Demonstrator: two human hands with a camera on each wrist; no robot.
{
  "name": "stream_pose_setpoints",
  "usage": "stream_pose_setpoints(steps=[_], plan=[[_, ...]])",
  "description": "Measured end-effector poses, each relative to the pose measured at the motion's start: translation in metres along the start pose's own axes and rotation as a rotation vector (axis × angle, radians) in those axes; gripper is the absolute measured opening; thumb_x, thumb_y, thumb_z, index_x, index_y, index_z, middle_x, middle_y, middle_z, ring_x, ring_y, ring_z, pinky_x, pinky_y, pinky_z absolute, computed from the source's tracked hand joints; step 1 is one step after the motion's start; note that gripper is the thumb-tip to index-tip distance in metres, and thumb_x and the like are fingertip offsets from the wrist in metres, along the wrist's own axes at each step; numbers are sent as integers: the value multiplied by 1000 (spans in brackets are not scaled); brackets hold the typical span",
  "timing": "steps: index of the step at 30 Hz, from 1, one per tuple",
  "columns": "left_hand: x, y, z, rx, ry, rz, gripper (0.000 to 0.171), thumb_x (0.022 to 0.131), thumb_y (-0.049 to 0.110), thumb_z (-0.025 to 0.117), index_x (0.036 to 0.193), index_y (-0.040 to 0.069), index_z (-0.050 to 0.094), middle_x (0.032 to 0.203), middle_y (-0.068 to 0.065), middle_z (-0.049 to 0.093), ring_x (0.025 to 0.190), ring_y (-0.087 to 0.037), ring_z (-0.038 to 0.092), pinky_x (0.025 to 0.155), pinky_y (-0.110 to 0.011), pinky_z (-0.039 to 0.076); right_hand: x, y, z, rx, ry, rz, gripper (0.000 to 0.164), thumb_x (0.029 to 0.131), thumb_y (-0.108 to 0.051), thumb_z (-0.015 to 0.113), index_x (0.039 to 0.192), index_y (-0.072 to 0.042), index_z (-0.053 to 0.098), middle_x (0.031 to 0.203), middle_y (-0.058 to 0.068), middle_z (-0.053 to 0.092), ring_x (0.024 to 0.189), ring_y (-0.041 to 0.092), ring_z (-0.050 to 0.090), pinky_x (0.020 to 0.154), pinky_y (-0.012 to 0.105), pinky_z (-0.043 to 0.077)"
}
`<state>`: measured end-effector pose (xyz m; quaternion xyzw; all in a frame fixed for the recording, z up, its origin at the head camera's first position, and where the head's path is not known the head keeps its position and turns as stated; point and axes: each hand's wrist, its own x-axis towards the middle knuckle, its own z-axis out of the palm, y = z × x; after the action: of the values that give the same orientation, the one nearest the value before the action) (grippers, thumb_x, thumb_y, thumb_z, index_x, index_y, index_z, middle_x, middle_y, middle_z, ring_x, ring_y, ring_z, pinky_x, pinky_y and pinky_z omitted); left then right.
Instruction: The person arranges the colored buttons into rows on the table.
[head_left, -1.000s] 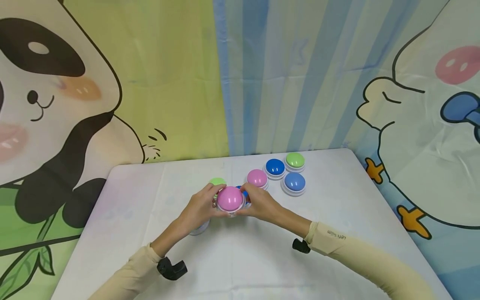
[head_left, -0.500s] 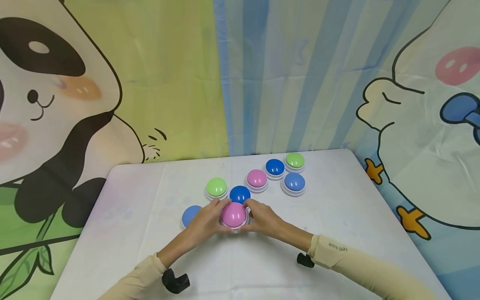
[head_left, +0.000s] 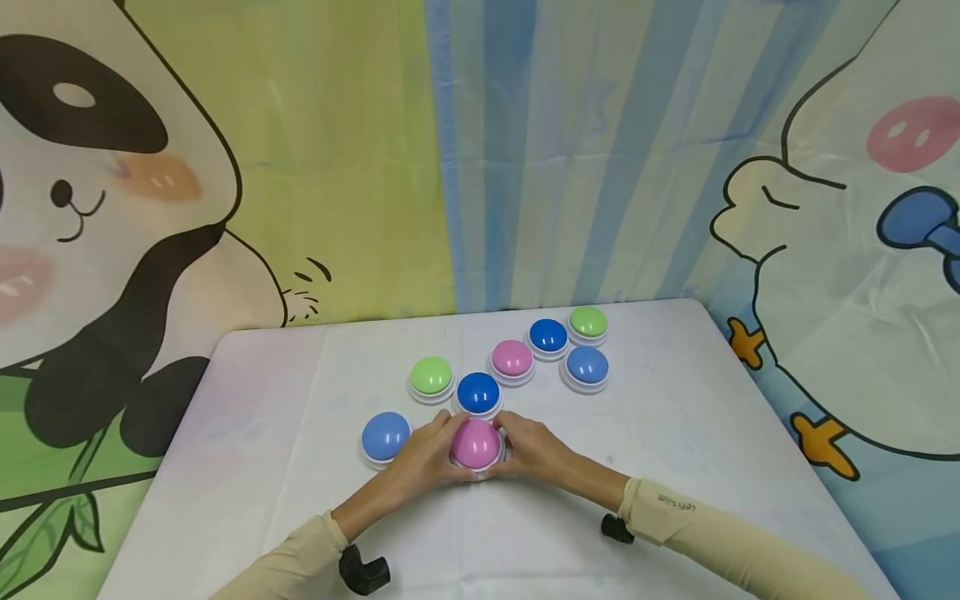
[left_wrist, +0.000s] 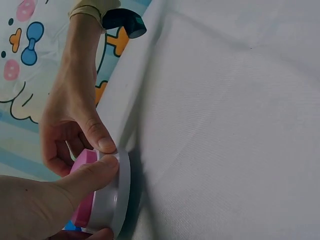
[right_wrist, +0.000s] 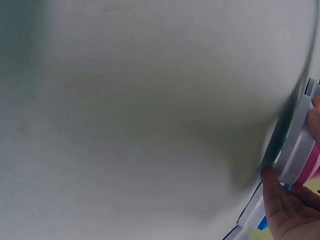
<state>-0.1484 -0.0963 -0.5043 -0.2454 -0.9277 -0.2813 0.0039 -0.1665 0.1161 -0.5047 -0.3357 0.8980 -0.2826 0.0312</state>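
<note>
A pink dome push button (head_left: 476,443) with a white base is held between both hands at the near end of a line of buttons. My left hand (head_left: 429,457) grips its left side and my right hand (head_left: 536,450) its right side. In the left wrist view both thumbs press the white base (left_wrist: 107,200), low over the tabletop; whether it touches cannot be told. A dark blue button (head_left: 478,392) stands just behind the pink one. Beside my left hand is a light blue button (head_left: 386,436), with a green button (head_left: 431,376) farther back.
Toward the back right of the white table (head_left: 660,400) stand another pink button (head_left: 512,358), a dark blue one (head_left: 548,335), a green one (head_left: 588,322) and a light blue one (head_left: 587,365). A printed cartoon curtain (head_left: 360,167) hangs behind the table.
Both hands have brought the pink button nearer the person and slightly right, and lower toward the table. The dark blue, green and light blue buttons behind it have come into fuller view.
</note>
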Motion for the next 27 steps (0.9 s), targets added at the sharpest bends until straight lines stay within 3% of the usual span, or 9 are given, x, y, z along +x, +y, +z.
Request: stream_pose_setpoints(steps=[13, 27], plan=[[0, 3, 2, 12, -1, 12, 87, 62, 46, 80, 133, 12, 45, 95, -1, 52, 82, -10, 58, 72, -22, 53, -2, 2, 0, 11, -36, 21, 59, 66, -41, 80, 109, -11, 52, 98, 0, 61, 85, 10, 58, 73, 15, 51], [0, -2, 7, 16, 7, 6, 87, 64, 49, 79, 135, 12, 43, 96, 0, 53, 83, -9, 59, 72, -21, 53, -1, 2, 1, -74, -44, 58, 63, 65, -47, 78, 111, -14, 51, 99, -3, 61, 86, 7, 58, 73, 16, 52]])
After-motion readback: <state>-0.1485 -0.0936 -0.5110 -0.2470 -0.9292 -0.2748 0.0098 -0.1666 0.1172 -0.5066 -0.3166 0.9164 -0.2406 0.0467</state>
